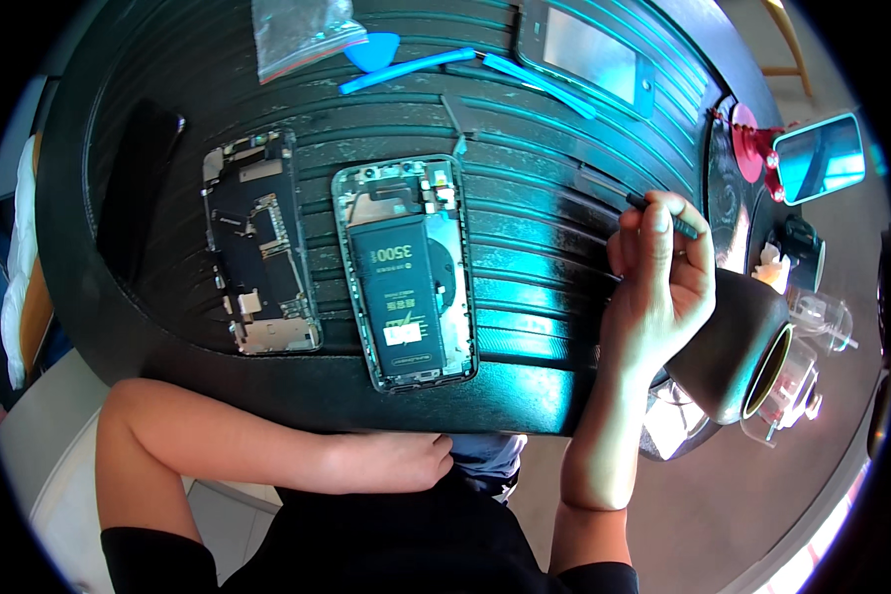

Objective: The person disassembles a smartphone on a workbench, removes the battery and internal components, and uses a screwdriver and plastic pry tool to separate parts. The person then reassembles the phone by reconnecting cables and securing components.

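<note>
My right hand (663, 262) is raised above the right side of the dark slatted table, fingers pinched round the black handle of a slim screwdriver (681, 224). Its thin shaft points left and away from me. Below the table's near edge, my left hand (411, 461) lies curled over my lap; the inside of its fingers is hidden. Nearest to both hands is an opened phone body (451, 297) with a large black battery (391, 272) in it. Left of that lies a detached phone part (257, 238) with a dark film and metal plates.
Blue pry tools (406, 71), a blue pick (374, 51) and a clear plastic bag (302, 35) lie at the far side, near another phone (589, 59). At right are a phone on a red stand (747, 144) and a dark jar (728, 342) beside my wrist. A black slab (134, 193) lies left.
</note>
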A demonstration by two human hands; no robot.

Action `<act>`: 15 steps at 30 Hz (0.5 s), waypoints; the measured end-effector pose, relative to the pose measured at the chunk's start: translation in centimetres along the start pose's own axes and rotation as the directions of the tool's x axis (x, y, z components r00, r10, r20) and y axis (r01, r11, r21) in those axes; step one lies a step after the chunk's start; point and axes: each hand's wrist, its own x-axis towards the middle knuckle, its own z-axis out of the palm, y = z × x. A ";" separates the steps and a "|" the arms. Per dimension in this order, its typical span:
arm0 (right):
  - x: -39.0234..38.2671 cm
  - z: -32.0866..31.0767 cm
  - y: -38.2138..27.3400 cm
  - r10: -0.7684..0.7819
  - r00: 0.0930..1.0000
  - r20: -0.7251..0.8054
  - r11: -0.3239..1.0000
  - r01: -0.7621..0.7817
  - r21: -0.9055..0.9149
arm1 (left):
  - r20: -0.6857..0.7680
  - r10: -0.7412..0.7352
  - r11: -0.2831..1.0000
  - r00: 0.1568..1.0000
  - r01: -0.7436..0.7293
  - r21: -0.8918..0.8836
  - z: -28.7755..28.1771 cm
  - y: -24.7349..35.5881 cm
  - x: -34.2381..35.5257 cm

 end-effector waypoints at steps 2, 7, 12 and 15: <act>-0.6 1.1 -1.0 -0.004 0.999 0.040 1.000 0.005 -0.008 | -0.007 -0.046 0.997 0.999 0.046 -0.061 0.1 0.3 -0.2; -0.4 3.5 -1.7 0.048 0.971 0.235 0.997 -0.060 0.044 | -0.009 -0.031 0.999 0.999 0.030 -0.036 0.1 0.4 -0.5; 0.2 5.3 -1.3 0.088 0.941 0.326 0.987 -0.126 0.100 | 0.001 0.015 0.999 1.000 -0.015 0.034 0.0 0.5 -0.6; 0.3 5.9 -0.8 0.076 0.944 0.320 0.985 -0.121 0.123 | -0.078 -0.147 0.989 0.986 0.146 -0.023 1.5 1.8 -0.5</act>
